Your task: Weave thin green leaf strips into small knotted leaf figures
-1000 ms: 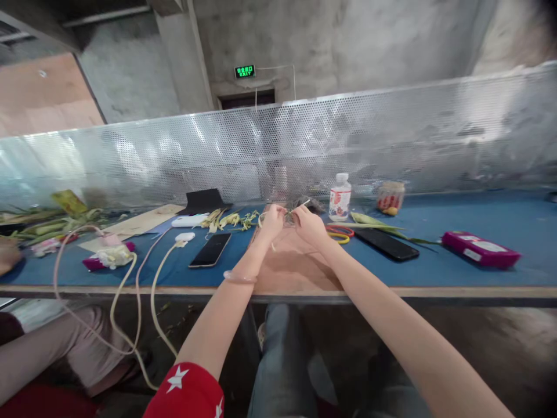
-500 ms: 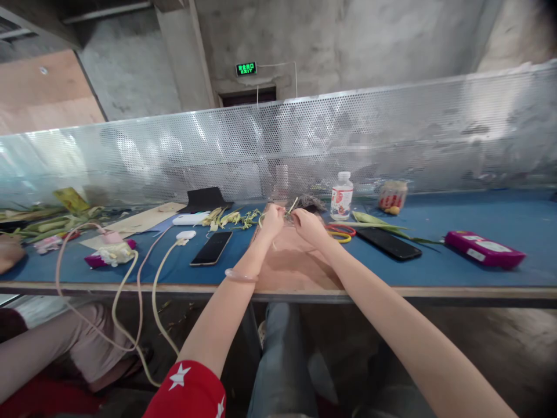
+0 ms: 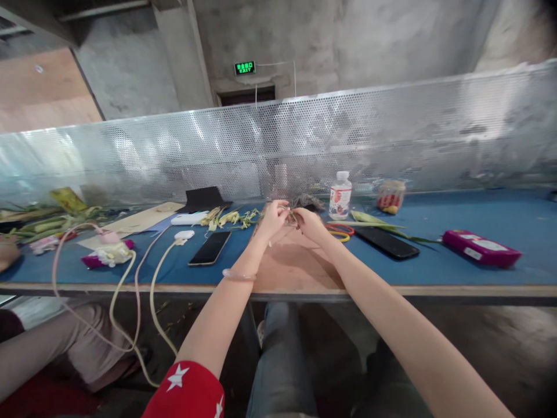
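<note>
Over a brown board (image 3: 298,267) at the table's front edge, both hands are close together. My left hand (image 3: 273,222), with a pale bangle on its wrist, is closed with its fingertips pinching a thin green plant strip (image 3: 292,215). Fingertips of my right hand (image 3: 308,225) are pinched on the same strip from the other side. The strip is small and partly hidden by the fingers. Just behind the hands lies a dark grey stringy bundle (image 3: 314,202). Yellow and red loops (image 3: 343,233) rest right of my right hand.
Plant sprigs (image 3: 232,218), a phone (image 3: 210,248) and cables (image 3: 154,290) lie on the left. A bottle (image 3: 340,196), a jar (image 3: 391,196), a black phone (image 3: 387,242), a long leaf (image 3: 374,220) and a purple box (image 3: 481,248) are on the right. A person's hand (image 3: 8,254) shows far left.
The pale end of the strip that stuck up between my hands no longer shows. My left fingers have shifted and lifted slightly, and both hands stay together over the board.
</note>
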### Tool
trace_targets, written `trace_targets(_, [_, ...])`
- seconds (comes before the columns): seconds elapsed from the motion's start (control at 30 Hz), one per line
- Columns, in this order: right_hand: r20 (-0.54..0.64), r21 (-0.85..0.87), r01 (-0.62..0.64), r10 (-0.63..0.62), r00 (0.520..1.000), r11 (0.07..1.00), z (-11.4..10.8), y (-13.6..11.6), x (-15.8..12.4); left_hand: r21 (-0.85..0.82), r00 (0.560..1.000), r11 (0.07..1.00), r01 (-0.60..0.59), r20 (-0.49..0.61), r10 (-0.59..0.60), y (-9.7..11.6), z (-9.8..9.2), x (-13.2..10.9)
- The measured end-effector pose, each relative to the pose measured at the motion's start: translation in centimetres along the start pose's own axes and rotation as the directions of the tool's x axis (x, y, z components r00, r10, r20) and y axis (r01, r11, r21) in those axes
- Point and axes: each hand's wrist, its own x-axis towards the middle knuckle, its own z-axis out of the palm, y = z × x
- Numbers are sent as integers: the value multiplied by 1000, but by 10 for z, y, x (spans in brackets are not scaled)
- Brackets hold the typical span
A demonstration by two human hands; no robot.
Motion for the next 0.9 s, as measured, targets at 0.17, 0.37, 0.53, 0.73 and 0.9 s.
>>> trace_targets(0.17, [-94,-136,-2,-11,995,991,-3,2,-2,-30,999,999,19,-30,-20,-1,0,0])
trace_targets(0.37, [-69,-267,41,-61,996,963,-6,-1,-1,-85,990,986,140,13,-139,2,2,-1])
trace_targets(0.53, [26,-342,130,-129,991,931,-6,-6,0,-148,966,955,257,57,-251,7,3,-2])
trace_targets(0.73, [94,-374,161,-135,986,914,-5,-12,-2,-145,955,944,296,28,-295,9,2,-2])
trace_targets(0.9, [76,-382,83,-58,995,921,-3,-19,-6,-61,967,969,240,-73,-244,2,3,0])
